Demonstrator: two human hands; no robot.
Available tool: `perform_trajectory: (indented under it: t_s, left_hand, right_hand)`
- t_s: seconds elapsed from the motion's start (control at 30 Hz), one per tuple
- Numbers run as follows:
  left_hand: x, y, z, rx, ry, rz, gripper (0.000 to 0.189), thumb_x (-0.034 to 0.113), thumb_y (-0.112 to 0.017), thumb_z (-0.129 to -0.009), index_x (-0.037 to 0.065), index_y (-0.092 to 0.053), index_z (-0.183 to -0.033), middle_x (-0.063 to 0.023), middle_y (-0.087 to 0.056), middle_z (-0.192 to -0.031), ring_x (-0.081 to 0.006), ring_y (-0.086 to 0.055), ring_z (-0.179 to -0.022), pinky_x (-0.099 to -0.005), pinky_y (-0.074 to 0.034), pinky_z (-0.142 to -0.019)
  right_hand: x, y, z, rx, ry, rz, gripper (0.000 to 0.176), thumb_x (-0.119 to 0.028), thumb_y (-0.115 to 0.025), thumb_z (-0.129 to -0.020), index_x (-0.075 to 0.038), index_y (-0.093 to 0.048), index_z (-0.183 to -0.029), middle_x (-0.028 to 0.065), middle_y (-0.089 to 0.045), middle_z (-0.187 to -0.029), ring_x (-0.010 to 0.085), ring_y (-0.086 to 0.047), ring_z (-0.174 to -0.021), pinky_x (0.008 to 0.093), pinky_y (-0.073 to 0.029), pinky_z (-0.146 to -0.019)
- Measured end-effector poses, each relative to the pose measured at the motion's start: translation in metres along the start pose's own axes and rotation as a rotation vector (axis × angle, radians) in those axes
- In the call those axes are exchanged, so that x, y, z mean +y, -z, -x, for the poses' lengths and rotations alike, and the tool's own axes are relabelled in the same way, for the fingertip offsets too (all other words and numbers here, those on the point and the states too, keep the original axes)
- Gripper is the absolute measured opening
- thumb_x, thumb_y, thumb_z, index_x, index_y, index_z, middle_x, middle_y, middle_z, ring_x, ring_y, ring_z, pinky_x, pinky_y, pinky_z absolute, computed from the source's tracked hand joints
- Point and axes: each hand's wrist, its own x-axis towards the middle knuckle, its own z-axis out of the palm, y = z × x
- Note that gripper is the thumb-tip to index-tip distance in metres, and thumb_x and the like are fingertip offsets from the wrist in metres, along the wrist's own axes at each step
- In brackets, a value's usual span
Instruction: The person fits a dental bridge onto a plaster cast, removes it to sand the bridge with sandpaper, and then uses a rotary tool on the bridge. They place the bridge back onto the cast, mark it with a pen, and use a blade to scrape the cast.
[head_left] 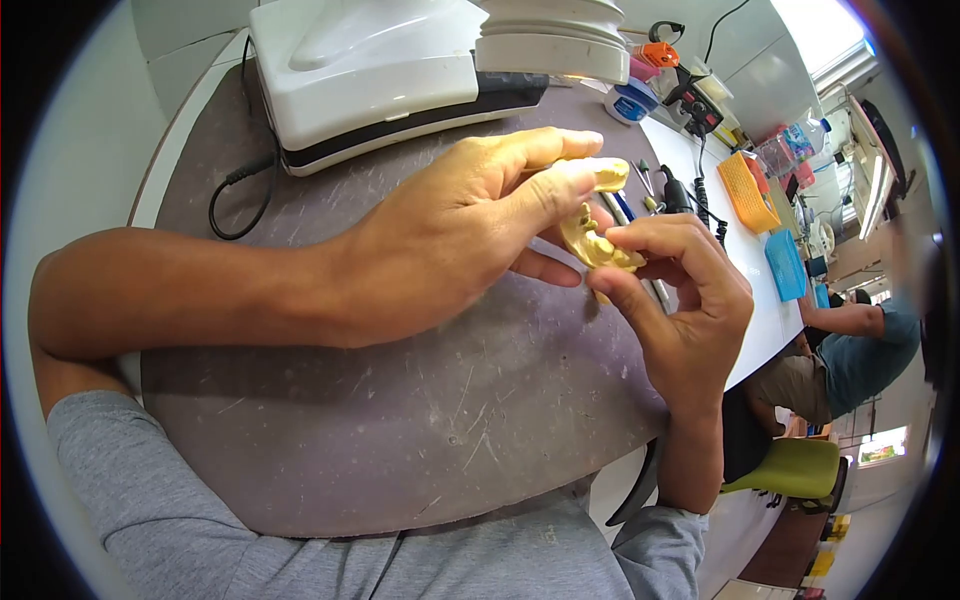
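Observation:
My left hand (pixel 480 205) reaches across from the left, thumb and fingers closed on a yellow dental cast (pixel 611 175). Just below it, a second yellow dental cast (pixel 592 243) with tooth shapes along its curve is pinched between the thumb and index finger of my right hand (pixel 685 295). The lower fingers of my left hand pass behind this second piece. Both casts are held above the grey-brown work mat (pixel 450 400), close to each other.
A white machine (pixel 370 90) and a ribbed white hose end (pixel 552 40) stand at the back. Right of the hands are a black handpiece (pixel 676 190), a blue-and-white tub (pixel 630 102), an orange basket (pixel 748 192) and a blue basket (pixel 786 264). A person (pixel 860 360) sits farther right.

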Motion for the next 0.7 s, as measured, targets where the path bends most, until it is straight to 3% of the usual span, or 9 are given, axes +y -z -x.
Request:
perform_trajectory:
  t_s: [0.07,0.1,0.17,0.2,0.27,0.3,0.4,0.43,0.7]
  left_hand:
    - [0.000,0.000,0.001,0.045,-0.022,-0.100,0.049,0.029,-0.053,-0.103,-0.005,-0.042,-0.137,-0.0100,-0.064,-0.107,-0.0159,-0.063,-0.103,-0.0299,-0.054,-0.090]
    - [-0.003,0.002,0.000,0.041,-0.026,-0.099,0.049,0.029,-0.053,-0.103,-0.005,-0.042,-0.137,-0.0100,-0.064,-0.107,-0.0159,-0.063,-0.103,-0.0299,-0.054,-0.090]
    - [-0.006,0.005,-0.003,0.111,-0.373,-0.483,0.049,0.023,-0.062,-0.097,0.000,-0.047,-0.136,-0.0120,-0.064,-0.105,-0.0226,-0.064,-0.100,-0.0344,-0.053,-0.089]
    - [-0.003,0.011,-0.003,0.112,-0.377,-0.482,0.049,0.023,-0.062,-0.097,0.000,-0.047,-0.136,-0.0120,-0.064,-0.105,-0.0226,-0.064,-0.100,-0.0344,-0.053,-0.089]
    - [0.008,0.021,-0.002,-0.088,-0.589,-1.179,0.063,0.020,-0.072,-0.086,0.011,-0.047,-0.143,-0.0096,-0.064,-0.117,-0.0251,-0.058,-0.117,-0.0364,-0.052,-0.094]
    - [0.006,0.020,-0.003,-0.094,-0.690,-1.293,0.057,0.019,-0.074,-0.081,0.015,-0.058,-0.135,-0.0082,-0.065,-0.111,-0.0271,-0.059,-0.113,-0.0378,-0.051,-0.094]
    - [0.003,0.020,0.004,-0.243,-0.681,-1.638,0.053,0.013,-0.073,-0.080,0.011,-0.060,-0.131,-0.0081,-0.064,-0.106,-0.0267,-0.059,-0.110,-0.0395,-0.049,-0.096]
    - [0.001,0.021,0.005,-0.265,-0.579,-1.621,0.054,0.009,-0.070,-0.080,0.009,-0.058,-0.133,-0.0081,-0.063,-0.106,-0.0257,-0.058,-0.109,-0.0393,-0.048,-0.098]
    - [0.018,0.020,0.005,-0.332,-0.481,-1.685,0.057,0.000,-0.064,-0.082,0.006,-0.053,-0.137,-0.0103,-0.061,-0.105,-0.0259,-0.061,-0.104,-0.0355,-0.053,-0.088]
  right_hand:
    - [0.003,0.002,0.000,-0.008,0.048,0.044,0.029,-0.009,-0.083,-0.076,0.001,-0.070,-0.101,0.0096,-0.068,-0.092,0.0149,-0.068,-0.078,0.0260,-0.057,-0.066]
    - [0.003,0.003,0.001,0.106,0.022,0.003,0.031,-0.012,-0.083,-0.077,0.000,-0.070,-0.103,0.0089,-0.068,-0.093,0.0148,-0.067,-0.080,0.0257,-0.056,-0.067]
    - [0.006,0.009,0.004,0.249,-0.007,-0.010,0.033,-0.020,-0.080,-0.083,-0.003,-0.069,-0.108,0.0071,-0.067,-0.096,0.0138,-0.065,-0.082,0.0241,-0.053,-0.066]
    - [0.010,0.015,0.007,0.248,-0.003,-0.008,0.033,-0.020,-0.080,-0.083,-0.003,-0.069,-0.108,0.0071,-0.067,-0.096,0.0138,-0.065,-0.082,0.0241,-0.053,-0.066]
    - [0.017,0.021,0.012,0.227,-0.153,0.084,0.025,-0.019,-0.076,-0.087,-0.002,-0.070,-0.105,0.0076,-0.067,-0.099,0.0126,-0.063,-0.079,0.0231,-0.051,-0.064]
    - [0.020,0.019,0.013,0.239,-0.154,0.070,0.017,-0.015,-0.073,-0.089,-0.002,-0.071,-0.099,0.0066,-0.068,-0.093,0.0109,-0.062,-0.074,0.0223,-0.048,-0.061]
    - [0.014,0.018,0.012,0.102,-0.124,0.160,0.012,-0.011,-0.072,-0.088,-0.002,-0.072,-0.094,0.0045,-0.067,-0.083,0.0089,-0.060,-0.069,0.0220,-0.046,-0.058]
    - [0.009,0.016,0.012,0.066,-0.145,0.190,0.010,-0.010,-0.073,-0.085,-0.003,-0.072,-0.092,0.0029,-0.065,-0.075,0.0077,-0.058,-0.066,0.0222,-0.044,-0.055]
    - [-0.001,0.008,0.015,-0.177,-0.121,0.338,0.027,-0.016,-0.081,-0.077,-0.007,-0.071,-0.100,0.0042,-0.065,-0.082,0.0124,-0.061,-0.064,0.0271,-0.049,-0.057]
